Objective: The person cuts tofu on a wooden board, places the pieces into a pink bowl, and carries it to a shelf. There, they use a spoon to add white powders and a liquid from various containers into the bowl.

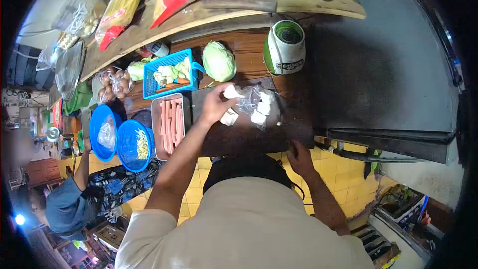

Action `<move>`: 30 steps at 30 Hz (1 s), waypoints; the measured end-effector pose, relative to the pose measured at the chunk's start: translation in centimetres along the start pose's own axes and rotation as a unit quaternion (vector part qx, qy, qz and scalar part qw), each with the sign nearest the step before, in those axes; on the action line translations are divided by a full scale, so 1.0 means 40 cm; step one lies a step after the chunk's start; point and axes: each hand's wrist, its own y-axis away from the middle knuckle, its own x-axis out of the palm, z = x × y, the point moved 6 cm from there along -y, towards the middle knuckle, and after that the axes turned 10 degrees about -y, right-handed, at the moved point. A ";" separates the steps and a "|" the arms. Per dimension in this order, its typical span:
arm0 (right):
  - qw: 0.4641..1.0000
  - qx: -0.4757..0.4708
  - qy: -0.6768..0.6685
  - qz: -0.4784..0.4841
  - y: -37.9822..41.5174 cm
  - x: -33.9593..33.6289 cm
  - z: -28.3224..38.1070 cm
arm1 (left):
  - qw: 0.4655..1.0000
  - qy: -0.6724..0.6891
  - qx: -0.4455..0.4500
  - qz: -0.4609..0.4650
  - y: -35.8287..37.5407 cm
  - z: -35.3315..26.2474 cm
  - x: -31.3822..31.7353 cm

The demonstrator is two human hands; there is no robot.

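Observation:
My left hand (pixel 217 104) is closed on a white piece of tofu (pixel 232 91) above the dark cutting board (pixel 224 140). Just below that hand, another tofu piece (pixel 229 117) lies on the board. Beside them is a clear plastic bag (pixel 250 100), with several white tofu pieces (pixel 264 108) in or against it; which of these is hard to tell. Down at the board's front edge is my right hand (pixel 300 158), its fingers loosely bent and apart, with nothing visible in them. Its fingertips are partly in shadow.
A metal tray of sausages (pixel 186 128), blue baskets (pixel 133 165), a blue crate (pixel 147 80) of vegetables, a cabbage (pixel 219 62) and a green-white container (pixel 286 50) surround the board. A wooden shelf (pixel 318 6) overhangs behind. Another person (pixel 69 206) stands at left.

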 end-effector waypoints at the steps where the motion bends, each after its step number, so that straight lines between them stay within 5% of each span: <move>1: 1.000 -0.003 0.001 0.005 -0.012 0.010 0.016 | 0.998 -0.036 -0.041 -0.015 0.042 0.011 -0.043; 3: 0.994 0.006 -0.001 0.109 -0.042 0.070 0.043 | 0.967 -0.245 0.028 -0.067 0.128 0.002 -0.120; 10: 0.959 0.020 -0.006 0.284 -0.144 0.282 0.054 | 0.933 -0.333 -0.036 -0.133 0.297 0.122 -0.123; 15: 0.966 -0.027 0.030 0.255 -0.133 0.329 0.041 | 0.942 -0.301 -0.088 -0.117 0.332 0.152 -0.105; 21: 0.977 -0.043 0.091 0.190 -0.141 0.388 -0.020 | 0.981 -0.158 -0.042 -0.109 0.338 0.167 -0.087; 24: 0.969 0.020 0.105 0.222 -0.155 0.425 -0.019 | 0.973 -0.201 0.010 -0.114 0.328 0.144 -0.082; 27: 0.973 -0.014 0.065 0.220 -0.152 0.438 0.002 | 0.960 -0.216 0.083 -0.155 0.327 0.133 -0.092; 30: 0.981 -0.042 0.015 0.191 -0.137 0.426 0.041 | 0.990 -0.047 -0.107 -0.076 0.335 0.251 -0.059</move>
